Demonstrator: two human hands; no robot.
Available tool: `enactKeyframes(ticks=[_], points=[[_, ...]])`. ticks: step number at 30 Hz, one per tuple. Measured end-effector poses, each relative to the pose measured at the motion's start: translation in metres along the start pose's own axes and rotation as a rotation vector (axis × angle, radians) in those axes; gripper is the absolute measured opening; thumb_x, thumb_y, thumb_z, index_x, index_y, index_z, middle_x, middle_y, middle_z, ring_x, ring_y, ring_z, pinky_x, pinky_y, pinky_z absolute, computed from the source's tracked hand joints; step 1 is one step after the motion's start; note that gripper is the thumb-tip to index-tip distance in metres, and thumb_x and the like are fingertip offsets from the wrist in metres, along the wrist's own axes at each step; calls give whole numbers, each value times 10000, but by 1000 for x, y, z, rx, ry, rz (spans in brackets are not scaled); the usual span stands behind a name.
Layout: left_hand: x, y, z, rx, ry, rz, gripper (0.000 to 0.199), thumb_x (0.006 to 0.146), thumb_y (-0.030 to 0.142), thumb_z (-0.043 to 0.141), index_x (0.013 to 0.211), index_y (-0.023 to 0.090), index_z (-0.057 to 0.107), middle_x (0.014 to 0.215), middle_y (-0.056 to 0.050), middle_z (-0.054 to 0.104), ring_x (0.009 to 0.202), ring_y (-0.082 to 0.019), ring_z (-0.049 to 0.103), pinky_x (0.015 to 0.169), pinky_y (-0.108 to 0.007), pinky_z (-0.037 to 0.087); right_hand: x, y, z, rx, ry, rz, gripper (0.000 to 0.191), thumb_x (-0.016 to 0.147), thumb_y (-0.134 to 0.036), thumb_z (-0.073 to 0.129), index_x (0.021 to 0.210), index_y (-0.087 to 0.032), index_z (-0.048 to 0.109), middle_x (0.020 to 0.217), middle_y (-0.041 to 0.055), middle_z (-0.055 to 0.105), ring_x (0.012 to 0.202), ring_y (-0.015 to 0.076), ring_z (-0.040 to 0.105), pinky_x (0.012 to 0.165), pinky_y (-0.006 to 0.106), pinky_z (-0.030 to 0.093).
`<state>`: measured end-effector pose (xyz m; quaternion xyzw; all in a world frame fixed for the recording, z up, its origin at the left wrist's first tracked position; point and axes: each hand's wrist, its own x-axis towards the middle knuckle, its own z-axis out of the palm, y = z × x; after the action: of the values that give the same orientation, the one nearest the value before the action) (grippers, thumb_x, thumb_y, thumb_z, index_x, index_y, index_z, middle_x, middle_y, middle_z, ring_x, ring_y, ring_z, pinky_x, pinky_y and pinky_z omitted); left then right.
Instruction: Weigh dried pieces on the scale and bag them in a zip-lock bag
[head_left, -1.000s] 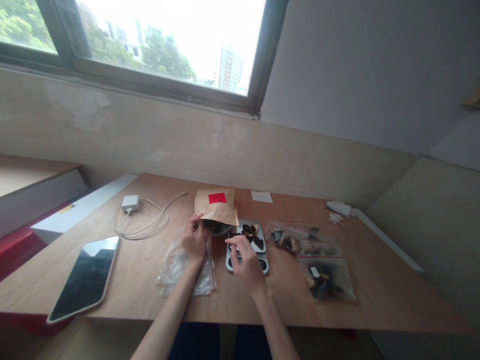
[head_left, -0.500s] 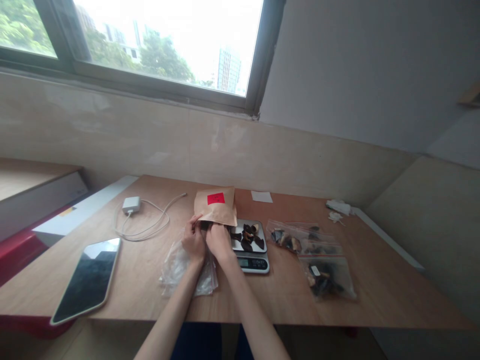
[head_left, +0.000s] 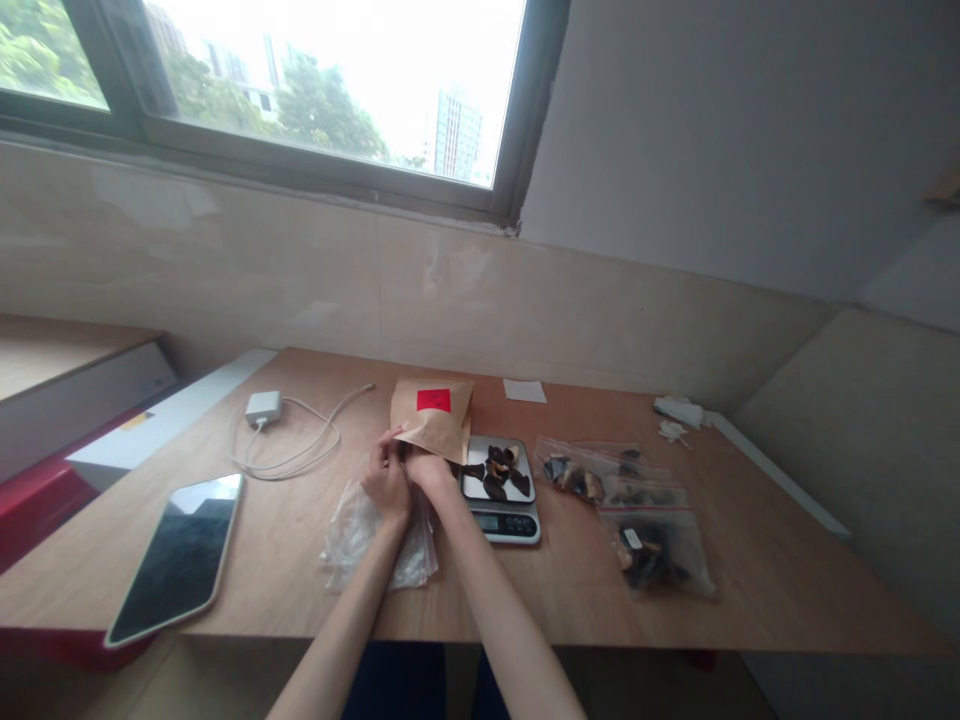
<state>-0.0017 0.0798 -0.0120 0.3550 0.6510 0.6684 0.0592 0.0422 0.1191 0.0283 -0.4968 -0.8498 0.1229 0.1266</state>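
Observation:
A brown paper bag with a red label lies on the table, its mouth facing me. My left hand is closed on the left edge of that mouth. Inside the opening, my right hand is sunk to about the wrist, so its fingers are hidden. Just right of the bag sits a kitchen scale, with several dark, curled dried pieces on its plate. Under and beside my left forearm lie clear plastic zip bags.
Zip bags of dark pieces lie to the right. A tablet and a white charger with its cable are on the left. White paper lies behind the scale, and crumpled white scraps sit at the far right.
My right hand has gone deeper into the paper bag, and its fingers have passed out of sight. The bag's mouth has shifted slightly. My left hand stays on its edge.

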Motion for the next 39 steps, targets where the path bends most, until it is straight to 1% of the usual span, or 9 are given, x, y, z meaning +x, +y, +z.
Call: enactKeyframes(ticks=[5,9,14,17,20,23,28,35,39], points=[[-1,1,0,-19,3,19,237,863,326,448,958,221,638,967,-40,684,804,-148,627,623,-229,431,-15,2,-5,48,-63,27,335,823,-71,450,1135,-82,571,1135,158,618,1020,239,592,905,328,428],[0,1,-1,-25,-1,11,228,859,318,455,946,215,639,966,-42,683,778,-139,622,599,-218,425,-30,0,-8,122,-19,60,349,891,-142,349,1185,-107,533,1160,161,602,1028,241,590,889,320,434],[2,0,-1,-10,-1,-11,223,855,320,457,933,216,639,953,-38,683,708,-129,610,582,-222,414,-46,-2,-1,188,24,93,363,922,-206,297,1196,-89,505,1109,187,617,979,260,614,848,358,459],[1,-1,0,-26,2,-16,226,852,331,453,925,224,638,955,-34,686,712,-132,615,590,-228,420,-52,0,6,259,103,72,363,910,-194,333,1224,-88,480,1171,189,575,1067,260,563,918,380,418],[1,-1,0,-36,10,-9,240,852,337,442,922,222,640,938,-36,689,723,-139,621,593,-234,427,-57,6,11,386,210,2,373,866,-154,410,1228,-103,483,1205,168,551,1139,241,505,975,371,379],[0,0,1,-33,5,16,247,854,337,436,927,219,640,964,-41,682,749,-144,625,602,-238,434,-61,10,14,456,273,-14,355,810,-101,464,1155,-118,544,1142,146,583,1101,227,525,961,353,398],[0,2,-1,-42,-29,24,234,858,311,440,952,210,628,972,-45,675,839,-159,625,645,-241,446,-67,10,15,491,396,90,228,806,-94,467,953,-141,635,974,118,627,940,211,590,873,334,457],[0,2,-1,-31,-41,16,233,855,309,442,949,215,633,984,-44,671,840,-164,619,687,-257,447,-77,9,10,511,468,111,213,831,-111,450,901,-182,638,911,78,618,898,197,581,827,308,465],[0,3,-2,-5,-35,1,252,857,326,427,951,226,638,971,-44,676,810,-163,619,669,-261,440,-93,9,5,559,515,94,187,834,-118,459,862,-190,629,869,56,602,864,177,582,798,285,470]])
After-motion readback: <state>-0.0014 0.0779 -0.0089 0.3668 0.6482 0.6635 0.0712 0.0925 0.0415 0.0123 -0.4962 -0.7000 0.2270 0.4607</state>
